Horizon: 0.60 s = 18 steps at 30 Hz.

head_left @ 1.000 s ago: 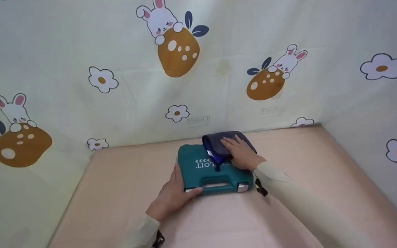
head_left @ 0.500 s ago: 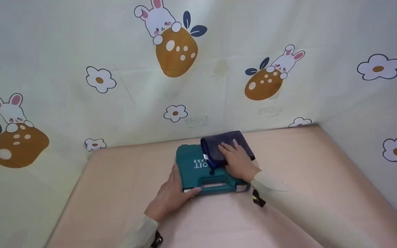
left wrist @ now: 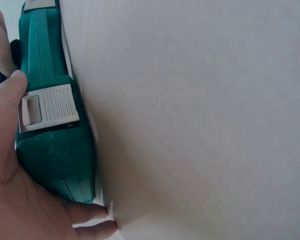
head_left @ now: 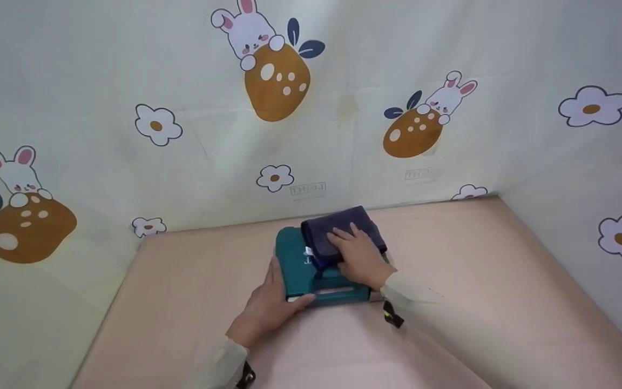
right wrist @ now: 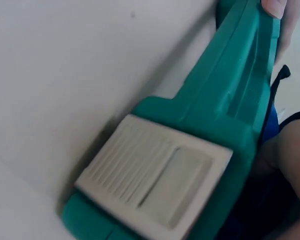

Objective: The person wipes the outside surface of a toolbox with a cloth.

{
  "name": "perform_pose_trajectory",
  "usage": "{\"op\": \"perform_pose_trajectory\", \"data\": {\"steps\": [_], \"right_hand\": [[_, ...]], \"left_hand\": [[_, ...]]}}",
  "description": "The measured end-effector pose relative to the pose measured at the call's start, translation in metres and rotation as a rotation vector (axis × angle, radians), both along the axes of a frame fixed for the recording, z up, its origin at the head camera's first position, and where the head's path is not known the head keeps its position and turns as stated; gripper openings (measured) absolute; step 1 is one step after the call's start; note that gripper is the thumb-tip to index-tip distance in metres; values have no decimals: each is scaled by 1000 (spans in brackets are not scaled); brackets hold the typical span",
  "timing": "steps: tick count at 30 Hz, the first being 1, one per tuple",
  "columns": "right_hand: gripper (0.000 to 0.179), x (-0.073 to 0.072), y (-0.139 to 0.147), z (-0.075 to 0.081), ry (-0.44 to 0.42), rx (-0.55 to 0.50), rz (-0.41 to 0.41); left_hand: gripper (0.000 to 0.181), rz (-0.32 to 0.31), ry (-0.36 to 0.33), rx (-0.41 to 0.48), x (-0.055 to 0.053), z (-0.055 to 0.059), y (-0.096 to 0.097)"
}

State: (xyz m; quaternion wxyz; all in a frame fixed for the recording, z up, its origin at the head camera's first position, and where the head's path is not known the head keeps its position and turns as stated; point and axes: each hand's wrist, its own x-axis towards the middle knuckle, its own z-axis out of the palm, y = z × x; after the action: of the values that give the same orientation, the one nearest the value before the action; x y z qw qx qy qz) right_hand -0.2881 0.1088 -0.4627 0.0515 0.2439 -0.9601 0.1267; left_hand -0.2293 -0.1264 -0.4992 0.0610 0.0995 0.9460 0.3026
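A teal plastic carrying case [head_left: 292, 248] with a front handle and pale latches lies flat on the table. My left hand [head_left: 270, 305] holds its near left corner, fingers along the side and thumb over the front edge. In the left wrist view a latch [left wrist: 50, 107] shows beside that thumb. A folded dark purple cloth [head_left: 319, 229] with a blue underside covers the case's upper right part. On the cloth my right hand [head_left: 362, 256] presses with extended fingers. The right wrist view shows the other latch [right wrist: 155, 175] close up; most of the right hand is out of that view.
The case stands on a pale pink table covering [head_left: 192, 302], near its back edge. Behind and on both sides hangs a light curtain [head_left: 343, 151] printed with rabbits and flowers. Each wrist carries a black strap [head_left: 393, 314].
My right hand and the cloth have slid left across the case's top, covering more of its white lettering. The left hand and the case stay about where they were.
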Motion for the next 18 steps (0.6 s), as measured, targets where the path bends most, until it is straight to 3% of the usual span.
{"op": "perform_pose_trajectory", "data": {"steps": [18], "right_hand": [[55,11,-56,6,-85,-16,103]], "left_hand": [[125,-36,61,-6,-1,-2,-2]]}}
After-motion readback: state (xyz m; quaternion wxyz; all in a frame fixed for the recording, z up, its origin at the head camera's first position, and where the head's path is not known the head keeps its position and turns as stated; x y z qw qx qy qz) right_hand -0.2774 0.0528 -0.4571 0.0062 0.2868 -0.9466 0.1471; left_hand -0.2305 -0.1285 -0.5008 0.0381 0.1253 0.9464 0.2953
